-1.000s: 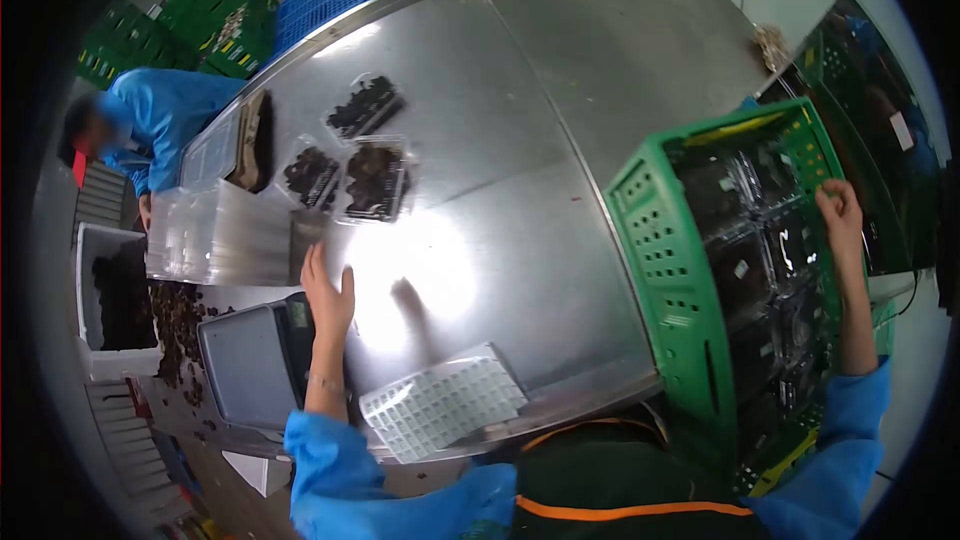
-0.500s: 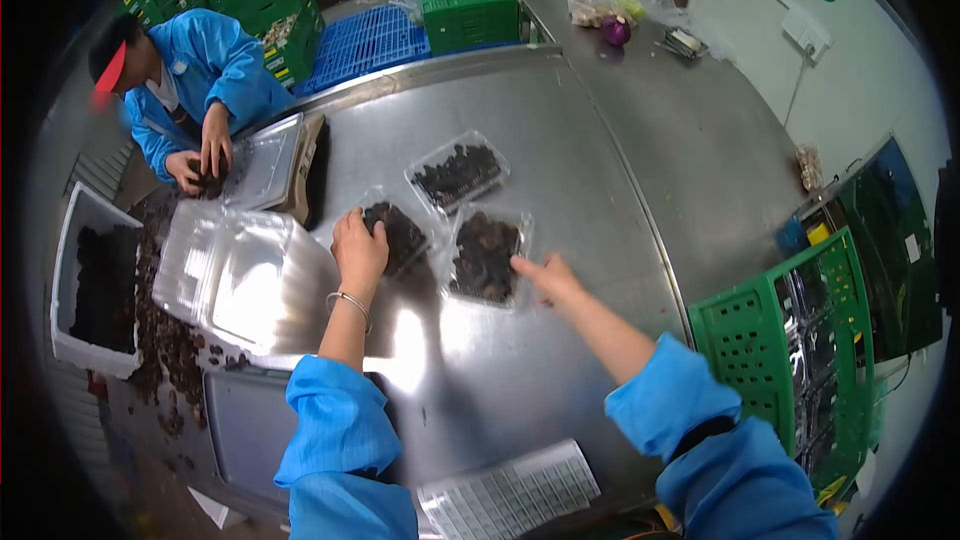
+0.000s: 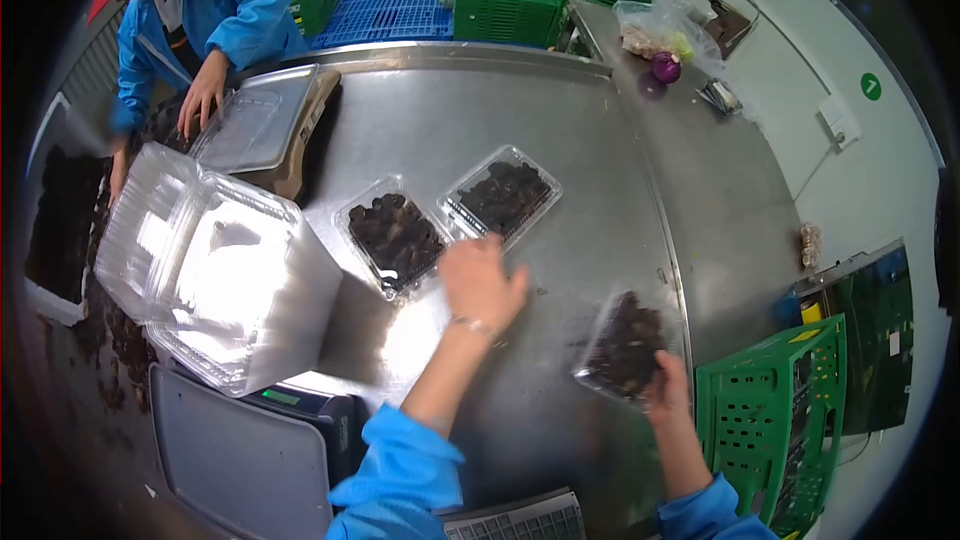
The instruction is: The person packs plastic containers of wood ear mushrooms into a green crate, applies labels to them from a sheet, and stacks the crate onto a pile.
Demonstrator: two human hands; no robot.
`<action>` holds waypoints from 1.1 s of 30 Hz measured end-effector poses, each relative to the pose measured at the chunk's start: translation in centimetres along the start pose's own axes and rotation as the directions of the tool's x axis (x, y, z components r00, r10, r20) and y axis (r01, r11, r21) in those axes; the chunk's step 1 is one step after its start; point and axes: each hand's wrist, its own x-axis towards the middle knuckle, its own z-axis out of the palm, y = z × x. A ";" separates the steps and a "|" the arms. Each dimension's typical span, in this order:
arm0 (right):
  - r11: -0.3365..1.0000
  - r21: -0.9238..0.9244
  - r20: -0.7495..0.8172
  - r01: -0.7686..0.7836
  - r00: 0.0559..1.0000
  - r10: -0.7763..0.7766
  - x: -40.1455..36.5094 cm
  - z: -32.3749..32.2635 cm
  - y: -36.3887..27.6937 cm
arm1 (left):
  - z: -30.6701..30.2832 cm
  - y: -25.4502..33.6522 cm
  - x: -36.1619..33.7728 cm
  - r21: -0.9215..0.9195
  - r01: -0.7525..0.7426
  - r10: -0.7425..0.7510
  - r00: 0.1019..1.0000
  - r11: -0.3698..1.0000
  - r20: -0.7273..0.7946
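My right hand [image 3: 668, 390] grips the lower right edge of a clear plastic box [image 3: 628, 348] of dark, mushroom-like pieces, over the right part of the steel table. My left hand [image 3: 482, 285] has its thumb apart from the fingers and nothing in its grasp. Its fingertips are right at the near edge of a second filled box [image 3: 503, 195], which lies tilted to the right. Just left of that hand is a third filled box [image 3: 393, 240], its near corner pointing at me.
Nested clear boxes [image 3: 235, 260] stand at left beside a scale [image 3: 300, 410] with a grey tray. Beyond, a co-worker [image 3: 215, 15] reaches by another scale [image 3: 260, 125]. A white bin [image 3: 55, 295] holds dark pieces. A green crate [image 3: 770, 410] is at right; printed sheets [image 3: 520, 520] lie in front.
My right hand has carried one filled box to the right, away from the other two. My left hand has left the left box and moved right. The co-worker's hands have separated. The view has shifted.
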 end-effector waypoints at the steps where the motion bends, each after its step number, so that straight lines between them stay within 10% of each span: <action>1: 0.999 -0.037 0.021 -0.002 1.000 0.003 0.3 -2.0 -1.2 | -0.8 -1.6 -0.7 -0.136 0.065 -0.093 0.974 0.989 -0.209; 4: 0.952 0.276 0.357 -0.130 0.934 0.023 -1.0 2.1 -6.4 | -1.5 -8.4 -1.6 -0.034 0.503 -0.491 0.824 0.864 -0.282; 8: 0.931 0.320 0.403 -0.176 0.915 0.034 3.9 5.6 -6.1 | -0.4 -13.7 2.1 -0.394 0.693 -0.703 0.696 0.604 0.148; 12: 0.916 0.336 0.455 -0.219 0.889 0.046 4.6 11.0 -4.6 | -1.2 -15.3 6.4 -0.912 0.401 -0.631 0.687 -0.085 0.361; 14: 0.889 0.367 0.465 -0.275 0.882 0.080 4.6 12.4 -4.5 | -1.3 -18.2 8.2 -0.786 0.368 -0.617 0.787 0.496 -0.021; 17: 0.898 0.361 0.510 -0.251 0.859 0.035 6.3 13.0 -4.3 | -7.9 -11.7 10.2 -0.917 -0.058 -0.637 0.702 0.395 -0.319; 21: 0.913 0.314 0.473 -0.259 0.877 0.086 10.6 17.3 -1.9 | -6.8 -10.7 14.2 -0.930 0.288 -0.242 0.942 0.229 0.232; 24: 0.884 0.261 0.589 -0.389 0.789 0.174 11.7 19.6 0.1 | 1.0 -10.0 15.2 -0.722 0.664 -0.063 0.743 0.194 0.667; 30: 0.826 0.118 0.634 -0.552 0.682 0.365 7.5 14.2 -0.2 | 1.1 -8.0 5.5 -0.721 0.693 0.027 0.720 0.012 0.693; 33: 0.938 -0.021 0.396 -0.346 0.859 0.325 0.2 8.6 -0.5 | 1.5 -7.1 -2.6 -0.589 0.770 0.122 0.627 -0.247 0.769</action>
